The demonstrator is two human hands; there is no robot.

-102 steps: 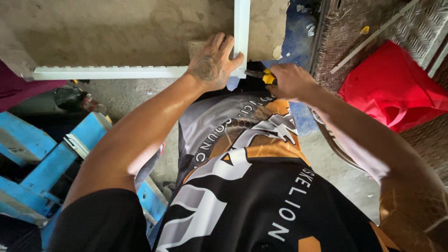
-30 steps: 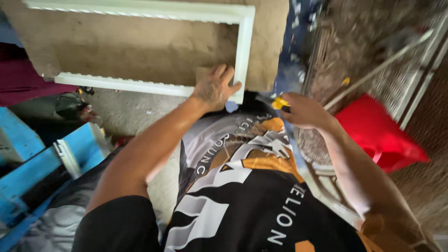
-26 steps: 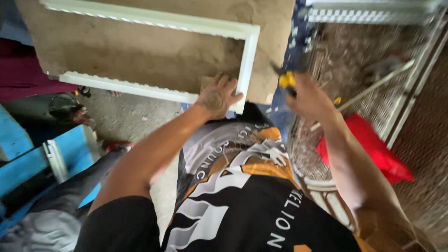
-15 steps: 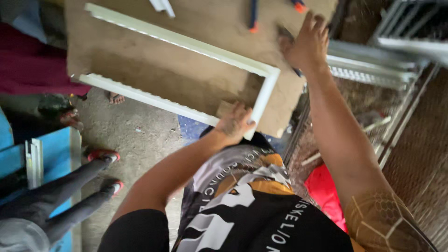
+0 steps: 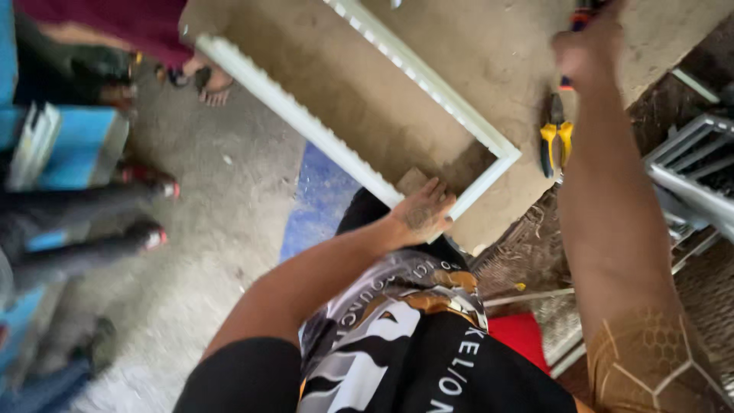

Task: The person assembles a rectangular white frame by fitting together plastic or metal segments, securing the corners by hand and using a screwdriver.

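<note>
A white ribbed rectangular frame lies on a brown board. My left hand rests flat on the frame's near rail, close to its corner, with the fingers spread and a small wooden block just beside them. My right hand is stretched out over the far side of the board. It is blurred and looks closed around a tool with a red and blue handle. Yellow-handled pliers lie on the board just below that hand.
Another person's sandalled foot and maroon clothing are at the board's far left end. A blue bench and dark legs with red-tipped shoes are at the left. White metal grilles are stacked at the right, above a red object.
The view has swung, so the frame now runs diagonally. My right hand has travelled from near my chest to the tools at the board's far side. My left hand stays at the frame's corner.
</note>
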